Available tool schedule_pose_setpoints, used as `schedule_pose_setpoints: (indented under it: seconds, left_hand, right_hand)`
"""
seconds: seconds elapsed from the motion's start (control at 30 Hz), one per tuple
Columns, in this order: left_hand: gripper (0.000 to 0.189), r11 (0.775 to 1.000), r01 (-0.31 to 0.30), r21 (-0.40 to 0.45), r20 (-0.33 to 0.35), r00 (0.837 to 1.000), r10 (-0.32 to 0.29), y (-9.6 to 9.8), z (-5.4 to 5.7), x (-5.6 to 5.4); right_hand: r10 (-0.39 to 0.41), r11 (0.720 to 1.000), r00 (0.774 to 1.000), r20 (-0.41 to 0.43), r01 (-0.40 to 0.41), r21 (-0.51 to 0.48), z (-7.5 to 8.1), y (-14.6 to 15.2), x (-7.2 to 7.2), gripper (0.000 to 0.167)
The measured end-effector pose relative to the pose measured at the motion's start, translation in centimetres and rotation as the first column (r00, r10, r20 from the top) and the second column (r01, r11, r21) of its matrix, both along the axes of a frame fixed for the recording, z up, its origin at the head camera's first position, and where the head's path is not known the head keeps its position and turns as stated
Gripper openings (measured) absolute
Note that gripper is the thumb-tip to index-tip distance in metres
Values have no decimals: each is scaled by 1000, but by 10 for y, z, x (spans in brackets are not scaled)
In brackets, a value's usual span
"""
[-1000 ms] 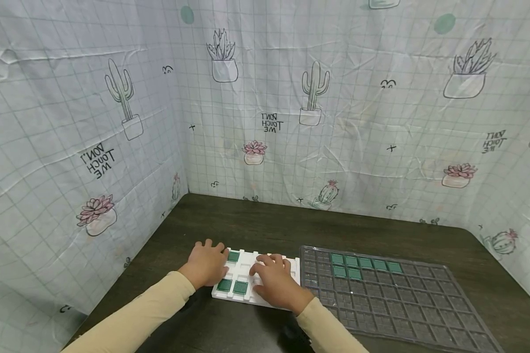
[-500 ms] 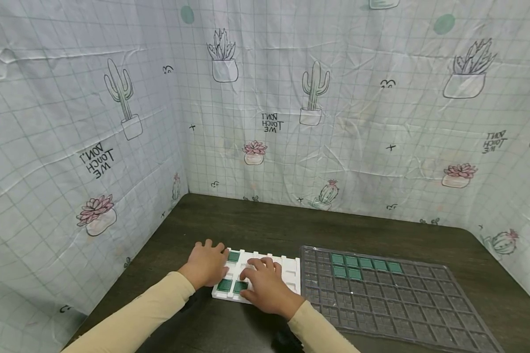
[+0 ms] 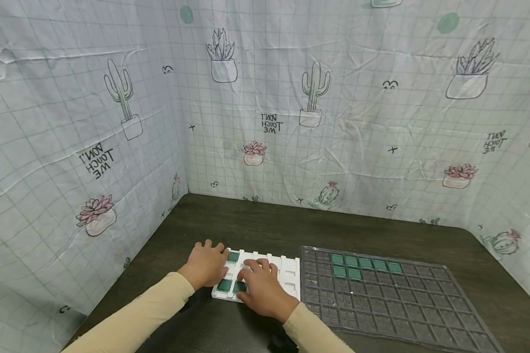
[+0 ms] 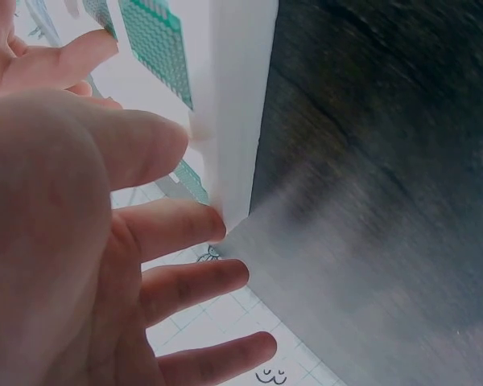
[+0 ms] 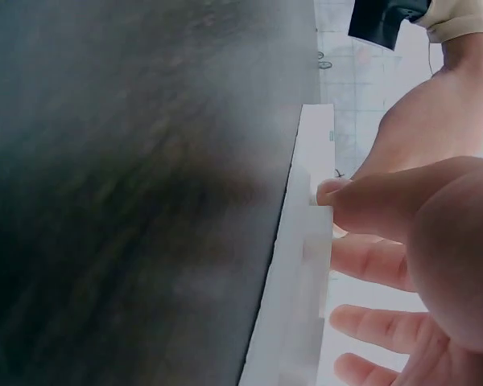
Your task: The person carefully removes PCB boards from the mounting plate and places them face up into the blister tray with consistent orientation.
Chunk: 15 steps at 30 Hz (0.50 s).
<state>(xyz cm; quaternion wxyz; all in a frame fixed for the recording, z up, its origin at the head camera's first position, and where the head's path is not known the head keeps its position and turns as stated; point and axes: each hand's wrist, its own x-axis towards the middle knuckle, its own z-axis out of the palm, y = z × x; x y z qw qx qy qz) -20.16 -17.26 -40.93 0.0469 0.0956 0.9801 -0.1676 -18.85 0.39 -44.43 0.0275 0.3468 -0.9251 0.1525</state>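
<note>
In the head view, my left hand (image 3: 205,264) rests at the left end of a white slotted tray (image 3: 293,275), fingers spread. The left wrist view shows its thumb and index finger at the tray's edge and the other fingers stretched past it. My right hand (image 3: 267,293) is over the tray's front, thumb and index finger at opposite edges of a small green circuit board (image 3: 239,286) in a slot, pinching it. Next to it lies another green circuit board (image 3: 224,285) with rows of holes, and one more green board (image 3: 233,256) sits in the back left slot.
A clear plastic compartment tray (image 3: 380,299) lies to the right of the white tray, with several green boards (image 3: 365,264) in its back rows. Both stand on a dark wooden table (image 3: 247,215). A printed cloth (image 3: 357,157) hangs along the back and sides.
My right hand has moved left and slightly toward me across the white tray, onto the second front board. My left hand has stayed in place.
</note>
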Motion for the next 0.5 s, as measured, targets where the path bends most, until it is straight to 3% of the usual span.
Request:
schedule_pose_setpoints:
  seconds: [0.5]
  left_hand:
    - [57,1000,5,-9,-7,1000,-5,0,-1,-1]
  right_hand:
    - [8,1000,1000,17,-8,-3,9,3,-1,25]
